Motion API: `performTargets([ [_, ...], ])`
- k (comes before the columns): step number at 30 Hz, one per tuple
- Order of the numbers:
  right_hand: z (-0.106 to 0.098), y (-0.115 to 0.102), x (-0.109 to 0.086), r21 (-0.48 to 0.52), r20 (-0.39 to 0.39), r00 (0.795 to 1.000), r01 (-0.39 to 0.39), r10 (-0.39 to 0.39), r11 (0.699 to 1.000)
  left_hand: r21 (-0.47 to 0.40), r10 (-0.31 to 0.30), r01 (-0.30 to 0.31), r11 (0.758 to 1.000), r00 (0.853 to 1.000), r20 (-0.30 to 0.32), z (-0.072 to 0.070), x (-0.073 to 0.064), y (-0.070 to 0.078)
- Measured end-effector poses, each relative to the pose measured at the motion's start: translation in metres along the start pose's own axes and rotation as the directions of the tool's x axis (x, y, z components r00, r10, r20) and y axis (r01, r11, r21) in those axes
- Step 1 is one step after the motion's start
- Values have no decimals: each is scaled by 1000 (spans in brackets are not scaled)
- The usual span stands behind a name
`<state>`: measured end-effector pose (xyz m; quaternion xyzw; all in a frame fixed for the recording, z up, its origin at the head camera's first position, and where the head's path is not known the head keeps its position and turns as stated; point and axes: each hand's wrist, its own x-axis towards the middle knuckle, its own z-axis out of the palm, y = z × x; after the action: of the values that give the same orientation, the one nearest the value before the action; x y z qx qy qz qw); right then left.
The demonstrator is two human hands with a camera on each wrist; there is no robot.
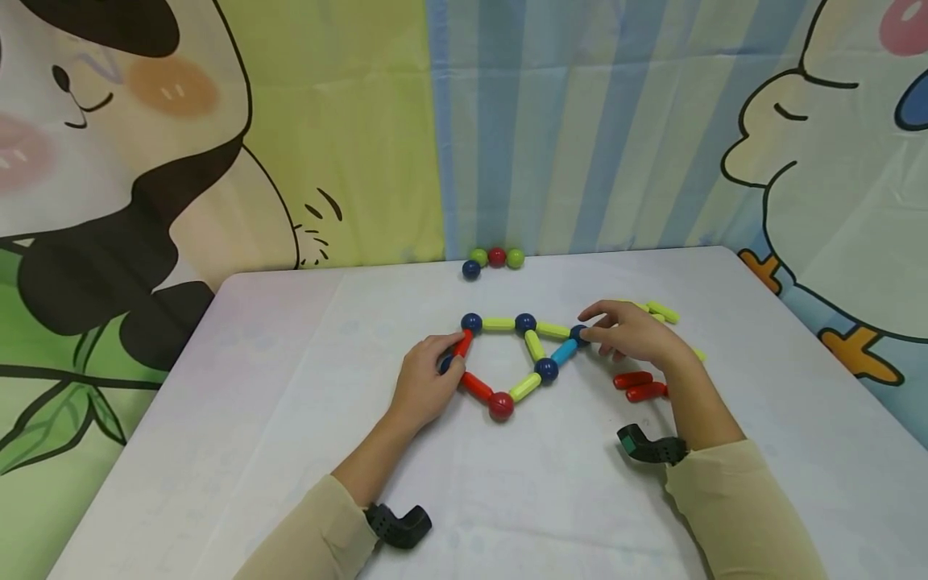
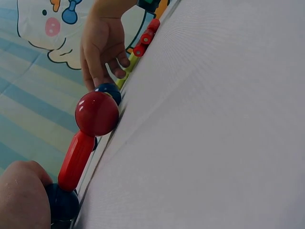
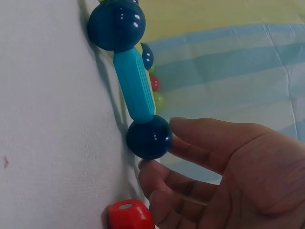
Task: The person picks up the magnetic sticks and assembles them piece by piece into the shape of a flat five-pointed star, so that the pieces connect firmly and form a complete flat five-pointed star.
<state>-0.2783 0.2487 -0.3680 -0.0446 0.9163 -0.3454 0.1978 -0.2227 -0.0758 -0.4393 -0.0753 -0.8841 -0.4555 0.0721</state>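
A flat figure of magnetic rods and balls lies on the white table [image 1: 290, 451]. Its yellow-green rods [image 1: 499, 324], red rods [image 1: 477, 387] and blue rod [image 1: 564, 351] join dark blue balls [image 1: 525, 323] and one red ball [image 1: 501, 406]. At the figure's left corner, my left hand [image 1: 428, 383] grips a dark blue ball [image 2: 63, 202], largely covered by the fingers in the head view. My right hand [image 1: 634, 330] pinches the far-right dark blue ball [image 3: 149, 137] with thumb and fingertips, where the blue rod ends.
Loose red rods [image 1: 647, 391] lie beside my right wrist, and yellow-green rods [image 1: 663, 312] lie beyond that hand. Several loose balls [image 1: 496, 257] stand at the table's back edge, before a cartoon-printed curtain [image 1: 362, 121]. Each wrist wears a black band [image 1: 399, 526].
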Motion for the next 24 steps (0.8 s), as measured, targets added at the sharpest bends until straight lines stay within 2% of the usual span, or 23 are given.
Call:
performTargets([
  [14,3,2,3,-30,-13,1000,-17,16,999,-9,16,-16,1000,1000,-7,-2,-1,2],
  [24,20,-5,13,68,-47,998,55,-52,996,-1,11,-11,1000,999,44,-5,-1,5],
])
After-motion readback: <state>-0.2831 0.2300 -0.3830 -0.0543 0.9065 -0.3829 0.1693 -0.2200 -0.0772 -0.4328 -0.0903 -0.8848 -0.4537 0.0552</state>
